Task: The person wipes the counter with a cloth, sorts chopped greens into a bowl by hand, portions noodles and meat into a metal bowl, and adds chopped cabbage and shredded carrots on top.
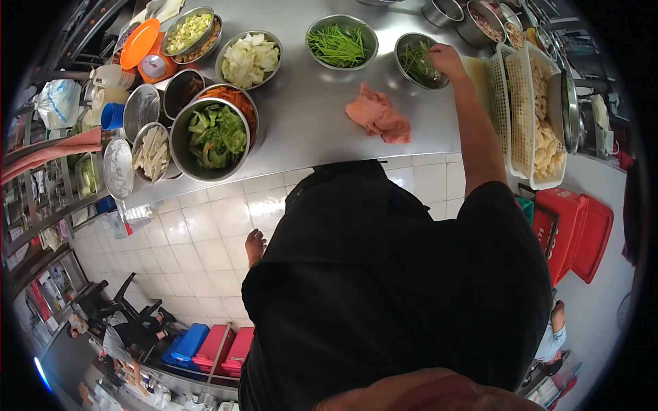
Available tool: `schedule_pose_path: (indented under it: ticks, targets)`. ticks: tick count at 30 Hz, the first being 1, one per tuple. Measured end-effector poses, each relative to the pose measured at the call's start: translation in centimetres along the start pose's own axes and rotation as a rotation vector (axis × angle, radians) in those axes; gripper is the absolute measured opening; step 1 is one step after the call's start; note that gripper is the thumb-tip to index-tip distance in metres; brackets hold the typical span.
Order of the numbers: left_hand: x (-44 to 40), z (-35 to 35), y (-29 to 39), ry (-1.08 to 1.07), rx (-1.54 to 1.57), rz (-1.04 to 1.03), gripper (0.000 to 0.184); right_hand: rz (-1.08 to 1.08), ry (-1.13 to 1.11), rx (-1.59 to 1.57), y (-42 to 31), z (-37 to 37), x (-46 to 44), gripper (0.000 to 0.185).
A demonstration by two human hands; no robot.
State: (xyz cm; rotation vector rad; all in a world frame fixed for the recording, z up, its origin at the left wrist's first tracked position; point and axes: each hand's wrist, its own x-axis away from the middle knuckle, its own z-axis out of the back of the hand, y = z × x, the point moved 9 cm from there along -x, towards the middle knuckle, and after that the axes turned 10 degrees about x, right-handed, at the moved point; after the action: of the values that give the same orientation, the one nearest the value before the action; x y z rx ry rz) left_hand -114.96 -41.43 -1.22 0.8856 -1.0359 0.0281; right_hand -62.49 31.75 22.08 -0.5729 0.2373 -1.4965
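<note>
My right hand [447, 60] is closed at the right side of a metal bowl [400, 56], its fingers curled over the rim. Inside that bowl lie thin cut greens [419, 61]; whether the fingertips touch them I cannot make out. Left of it stands another metal bowl with cut green stalks [337, 46]. A crumpled pink cloth [378, 115] rests on the steel table [308, 123] below the two bowls. My left hand [256, 242] hangs low beside my body, away from the table, with loosely bent fingers apart and nothing in them.
Left on the table are bowls of chopped cabbage [250, 60], leafy greens [218, 133] and pale strips [152, 152], plus an orange scale [156, 67]. White baskets [531, 164] stand at the right edge, red bins [565, 226] below. Other people [127, 339] are behind me.
</note>
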Motion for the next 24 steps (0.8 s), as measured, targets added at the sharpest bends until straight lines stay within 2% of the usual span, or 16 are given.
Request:
schedule_pose_path:
  ticks: [2,4,7,10,11,13,17,21,24]
  targets:
    - [-0.9,0.0,-1.5,-0.026,0.060,-0.025,0.036,-0.130,-0.108,-0.214,0.9,-0.3,0.3,0.023]
    - [-3.4,0.3,-4.5,-0.052,0.128,-0.050,0.035,-0.127,-0.134,-0.447,0.4,-0.3,0.8,0.015]
    - [-4.1,-0.5,-3.5,-0.033,-0.353,-0.175,0.034,-0.094,-0.156,-0.704,-0.3,0.0,1.1,0.006]
    - [-4.4,-1.1,-2.4,-0.089,0.069,-0.148,0.035,-0.026,-0.161,-0.873,-1.6,0.8,1.2,0.005]
    - [-4.4,-1.0,-2.0,-0.083,-0.006,-0.140,0.035,-0.001,-0.162,-0.923,-2.1,1.1,1.3,0.005]
    - [-1.9,-2.5,3.0,-0.073,-0.158,-0.119,0.036,0.008,-0.133,-0.910,-3.0,1.7,1.7,0.008]
    - [-0.6,-2.9,6.6,0.010,-0.134,-0.055,0.037,-0.008,-0.169,-0.828,-3.4,1.4,1.9,0.017]
    - [-0.4,-2.8,6.6,0.013,-0.115,-0.027,0.038,-0.020,-0.207,-0.876,-3.2,0.4,2.0,0.019]
    - [-2.0,-2.0,3.4,-0.036,-0.089,-0.055,0.037,0.008,-0.247,-0.974,-3.7,0.1,2.7,0.019]
